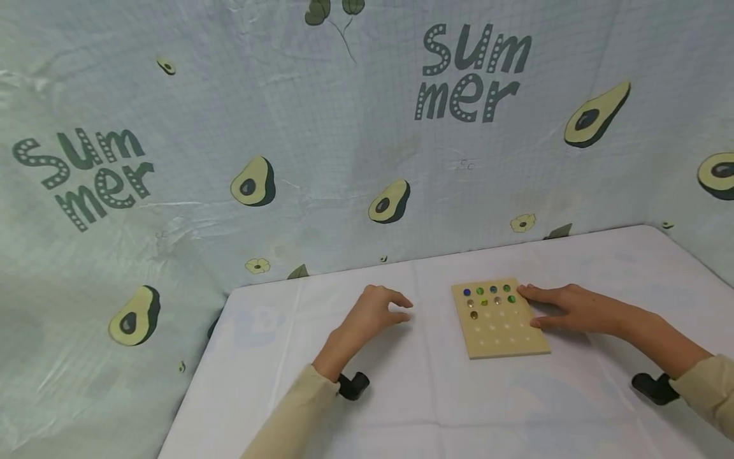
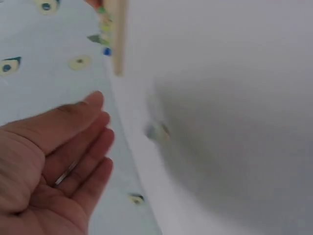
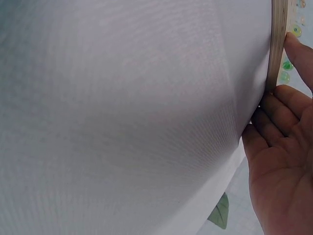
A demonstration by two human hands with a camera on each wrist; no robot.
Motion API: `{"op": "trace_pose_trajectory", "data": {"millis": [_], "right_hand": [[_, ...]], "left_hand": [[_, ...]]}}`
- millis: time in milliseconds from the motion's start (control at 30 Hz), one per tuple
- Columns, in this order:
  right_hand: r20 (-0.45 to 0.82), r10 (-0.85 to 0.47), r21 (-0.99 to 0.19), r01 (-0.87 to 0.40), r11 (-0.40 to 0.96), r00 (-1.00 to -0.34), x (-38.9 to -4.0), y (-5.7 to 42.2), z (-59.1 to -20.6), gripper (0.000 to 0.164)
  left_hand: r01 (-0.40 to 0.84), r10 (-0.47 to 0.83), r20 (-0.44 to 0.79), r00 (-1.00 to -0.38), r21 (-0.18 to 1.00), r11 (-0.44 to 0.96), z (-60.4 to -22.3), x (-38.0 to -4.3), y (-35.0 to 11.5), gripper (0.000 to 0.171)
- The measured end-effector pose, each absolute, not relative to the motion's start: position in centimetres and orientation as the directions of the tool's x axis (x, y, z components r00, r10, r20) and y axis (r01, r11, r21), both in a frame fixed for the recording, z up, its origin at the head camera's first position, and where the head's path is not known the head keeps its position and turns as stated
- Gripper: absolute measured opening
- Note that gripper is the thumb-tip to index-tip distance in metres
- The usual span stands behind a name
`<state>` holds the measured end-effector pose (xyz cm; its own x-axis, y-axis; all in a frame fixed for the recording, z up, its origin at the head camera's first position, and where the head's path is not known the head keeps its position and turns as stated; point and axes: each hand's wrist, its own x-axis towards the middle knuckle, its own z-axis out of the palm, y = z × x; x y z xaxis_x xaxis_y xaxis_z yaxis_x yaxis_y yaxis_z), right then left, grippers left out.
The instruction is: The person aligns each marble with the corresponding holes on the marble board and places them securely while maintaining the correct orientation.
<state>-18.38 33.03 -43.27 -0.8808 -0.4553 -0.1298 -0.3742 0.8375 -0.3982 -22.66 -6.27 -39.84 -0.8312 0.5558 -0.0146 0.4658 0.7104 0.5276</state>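
Observation:
A square wooden board (image 1: 504, 344) with rows of shallow dimples lies on the table. Several glass marbles, blue, green and clear, fill its two far rows, and one amber marble (image 1: 473, 315) sits at the left of the third row. My right hand (image 1: 564, 308) rests against the board's right side, thumb and fingertips touching the edge. To the left of the board, my left hand (image 1: 375, 312) hovers over the table with fingers loosely bent and nothing visible between them. Beyond its fingertips, the left wrist view has a small blurred roundish thing (image 2: 156, 132) whose kind I cannot tell.
A white cloth covers the table (image 1: 401, 395). Behind and to the left hangs a pale curtain (image 1: 321, 127) printed with avocados and lettering. Dark wrist devices (image 1: 353, 386) sit on both forearms.

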Motion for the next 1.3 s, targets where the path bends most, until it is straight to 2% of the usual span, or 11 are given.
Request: {"op": "trace_pose_trajectory", "data": {"millis": [200,433,933,1300], "right_hand": [[-0.122,-0.455,-0.384,-0.381,0.841,-0.882,-18.3,33.1,-43.3,0.083],[-0.133,-0.450,-0.394,-0.370,0.842,-0.883,-18.2,33.2,-43.5,0.084],[-0.148,-0.443,-0.385,-0.361,0.849,-0.884,-18.5,33.0,-43.5,0.085],[-0.157,-0.439,-0.392,-0.353,0.850,-0.885,-18.5,33.0,-43.5,0.083]], "left_hand": [[0.503,0.605,-0.008,-0.796,0.546,0.670,-41.3,-23.6,-9.7,0.020],[0.583,0.669,0.060,-0.741,0.552,0.596,-43.1,-24.2,-10.5,0.018],[0.591,0.641,0.079,-0.764,0.484,0.645,-43.6,-24.2,-9.7,0.011],[0.589,0.638,0.086,-0.766,0.493,0.640,-43.8,-24.3,-9.8,0.012]]}}
